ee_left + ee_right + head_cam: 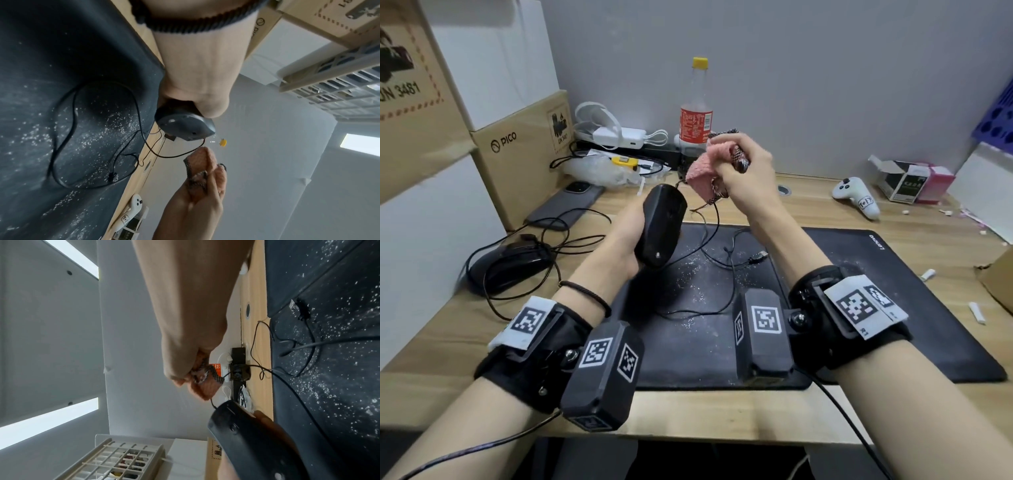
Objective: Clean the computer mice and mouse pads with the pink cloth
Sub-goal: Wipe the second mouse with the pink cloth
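The left hand (631, 236) is mostly hidden behind the mouse (661, 226) it grips, so its fingers cannot be seen in the head view. Most of the cloth (703, 168) is buried in the right hand (748, 164); only a pink fold and a dark patterned edge stick out. The second mouse (512, 265) lies under tangled cables, its outline unclear. The bottle (695, 113) label is too small to read. The box (400, 85) is cut off by the left edge. In the right wrist view the mouse runs off the bottom edge.

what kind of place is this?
Probably an office or lab workstation: a wooden desk with a dusty black mouse pad, a VR controller, and a PICO carton stacked at the wall.
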### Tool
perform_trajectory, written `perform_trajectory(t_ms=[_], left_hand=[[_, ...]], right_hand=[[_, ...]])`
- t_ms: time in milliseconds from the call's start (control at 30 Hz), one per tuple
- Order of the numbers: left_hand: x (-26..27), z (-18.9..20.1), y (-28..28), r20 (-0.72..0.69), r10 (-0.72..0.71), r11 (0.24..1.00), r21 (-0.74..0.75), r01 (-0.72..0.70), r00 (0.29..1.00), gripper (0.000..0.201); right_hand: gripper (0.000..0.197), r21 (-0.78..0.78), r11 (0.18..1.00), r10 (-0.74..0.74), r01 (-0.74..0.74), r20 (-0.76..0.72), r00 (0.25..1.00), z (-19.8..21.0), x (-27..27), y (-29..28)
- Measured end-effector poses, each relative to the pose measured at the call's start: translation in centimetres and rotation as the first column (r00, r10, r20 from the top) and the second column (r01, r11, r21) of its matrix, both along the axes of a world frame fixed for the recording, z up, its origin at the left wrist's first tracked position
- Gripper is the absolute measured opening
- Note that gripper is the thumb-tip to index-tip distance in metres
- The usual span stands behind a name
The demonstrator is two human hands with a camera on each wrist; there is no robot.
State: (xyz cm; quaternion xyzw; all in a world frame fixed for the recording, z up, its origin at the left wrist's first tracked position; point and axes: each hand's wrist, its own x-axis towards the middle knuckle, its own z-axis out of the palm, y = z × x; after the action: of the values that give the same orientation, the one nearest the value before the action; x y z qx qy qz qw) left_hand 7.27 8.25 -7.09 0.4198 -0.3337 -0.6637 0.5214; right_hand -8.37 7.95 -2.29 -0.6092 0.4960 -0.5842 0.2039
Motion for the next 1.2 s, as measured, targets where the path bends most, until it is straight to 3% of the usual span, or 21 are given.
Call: perform_trajectory(t_ms=[67, 100, 167, 233, 367, 533, 800, 967, 1200], left_hand=[[0.4, 0.1, -0.2, -0.091, -0.01, 1.0, 0.021, 0.012, 0.996, 0.033], [0.6, 0.2, -0.2, -0.121, -0.02, 1.0, 0.015, 0.022, 0.993, 0.035], [1.0, 0.5, 0.1, -0.109, -0.044, 0.999, -0.005, 0.044, 0.993, 0.037], [1.2, 0.8, 0.7, -0.093, -0.077, 0.997, -0.034, 0.074, 0.993, 0.03], [1.6, 0.5, 0.7, -0.059, -0.071, 0.997, -0.021, 0.07, 0.996, 0.026], [1.3, 0.1, 1.3, -0.029, -0.141, 0.99, -0.03, 0.14, 0.99, 0.031], [0.6, -0.1, 0.4, 0.029, -0.026, 0.999, -0.04, 0.027, 0.999, 0.03], [0.7, 0.4, -0.5, -0.028, 0.04, 0.999, 0.024, -0.039, 0.999, 0.044], [1.0, 0.7, -1.0, -0.076, 0.171, 0.975, 0.156, -0.158, 0.982, 0.046]], right_hand=[[0.022, 0.054, 0.971, 0.229, -0.231, 0.043, 0.973, 0.3, 0.2, 0.7], [0.023, 0.129, 0.936, 0.33, -0.328, 0.003, 0.944, 0.3, 0.3, 1.1], [0.026, 0.283, 0.888, 0.42, -0.363, -0.175, 0.89, -0.5, 0.5, 1.4], [0.027, 0.293, 0.914, 0.362, -0.28, -0.282, 0.888, -1.6, 0.8, 1.2], [0.021, 0.277, 0.953, 0.144, -0.121, -0.066, 0.987, -2.6, 1.0, 0.2], [0.017, 0.211, 0.977, -0.036, 0.031, 0.021, 0.999, -2.8, 1.6, -0.9], [0.019, 0.201, 0.966, 0.153, -0.161, 0.056, 0.987, -3.4, 2.3, -0.4], [0.019, 0.228, 0.946, 0.22, -0.233, 0.081, 0.972, -3.6, 2.5, 0.6], [0.016, 0.338, 0.894, 0.353, -0.294, -0.126, 0.927, -4.3, 2.7, 2.1]])
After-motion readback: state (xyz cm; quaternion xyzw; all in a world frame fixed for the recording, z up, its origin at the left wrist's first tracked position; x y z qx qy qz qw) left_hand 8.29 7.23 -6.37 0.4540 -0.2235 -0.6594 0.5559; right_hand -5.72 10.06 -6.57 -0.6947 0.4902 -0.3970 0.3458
